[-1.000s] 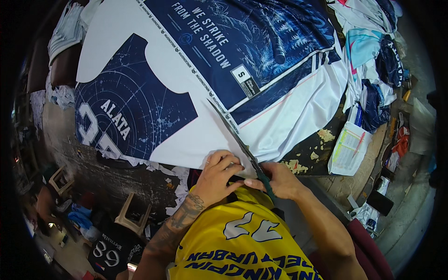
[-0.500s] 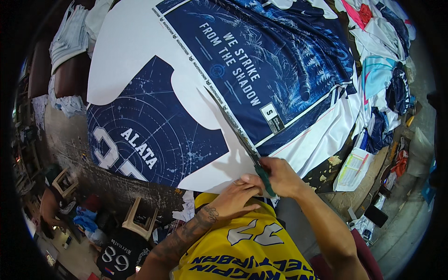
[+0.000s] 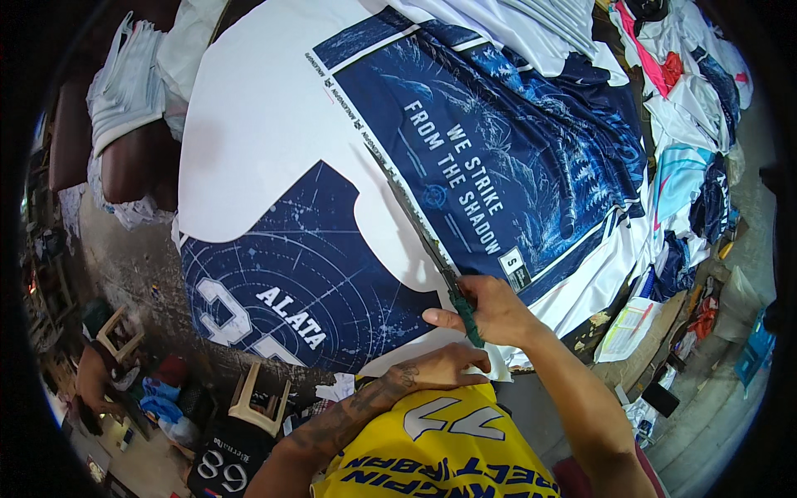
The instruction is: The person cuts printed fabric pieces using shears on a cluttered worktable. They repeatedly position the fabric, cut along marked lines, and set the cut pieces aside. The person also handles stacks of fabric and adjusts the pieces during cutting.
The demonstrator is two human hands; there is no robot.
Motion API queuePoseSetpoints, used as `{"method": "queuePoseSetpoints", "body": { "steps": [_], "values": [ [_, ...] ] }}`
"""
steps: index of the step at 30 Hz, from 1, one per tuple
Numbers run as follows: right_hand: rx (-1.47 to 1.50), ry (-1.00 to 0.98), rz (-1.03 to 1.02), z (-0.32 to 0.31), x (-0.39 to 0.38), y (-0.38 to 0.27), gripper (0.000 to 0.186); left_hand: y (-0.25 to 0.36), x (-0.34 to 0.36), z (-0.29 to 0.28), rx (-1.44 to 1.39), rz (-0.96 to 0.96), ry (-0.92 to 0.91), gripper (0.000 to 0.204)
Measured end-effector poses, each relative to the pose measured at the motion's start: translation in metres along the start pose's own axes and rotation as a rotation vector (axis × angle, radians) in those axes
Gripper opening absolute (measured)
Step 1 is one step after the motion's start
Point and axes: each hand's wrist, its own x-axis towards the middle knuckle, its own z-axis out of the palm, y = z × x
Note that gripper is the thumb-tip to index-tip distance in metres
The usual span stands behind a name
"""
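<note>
A white fabric sheet (image 3: 241,100) lies spread, printed with navy jersey panels: a lettered, numbered one (image 3: 257,266) at left and a mountain-patterned one (image 3: 531,158) at right. My right hand (image 3: 490,311) is shut on green-handled long scissors (image 3: 419,228), whose blades point away from me along the narrow printed border between the panels. My left hand (image 3: 452,365) is below it at the sheet's near edge, fingers curled round white fabric near my yellow shirt.
Folded white fabric (image 3: 124,91) lies on brown cushions at left. A person (image 3: 95,382) is low at left near plastic stools (image 3: 257,398). Mixed cloth pieces (image 3: 681,124), a paper sheet (image 3: 627,328) and a black object (image 3: 660,398) lie at right.
The scissors and my right hand have moved farther up the printed border. My left hand has shifted rightward and lower. The view has shifted, so the fabric appears lower and further right.
</note>
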Motion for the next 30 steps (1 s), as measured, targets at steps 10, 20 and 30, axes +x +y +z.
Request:
{"method": "queuePoseSetpoints", "body": {
  "steps": [10,20,30],
  "values": [
    [0.180,-0.090,0.056,-0.022,-0.030,-0.019,0.073,0.010,0.010,-0.037,-0.224,-0.062,-0.254,0.049],
    [0.086,-0.013,-0.029,-0.022,0.027,-0.059,0.078,0.082,-0.160,-0.213,0.692,0.033,1.589,0.013],
    [0.057,-0.030,0.024,-0.036,0.041,-0.087,0.078,0.036,-0.175,-0.299,1.200,-0.201,1.670,0.078]
  ]
}}
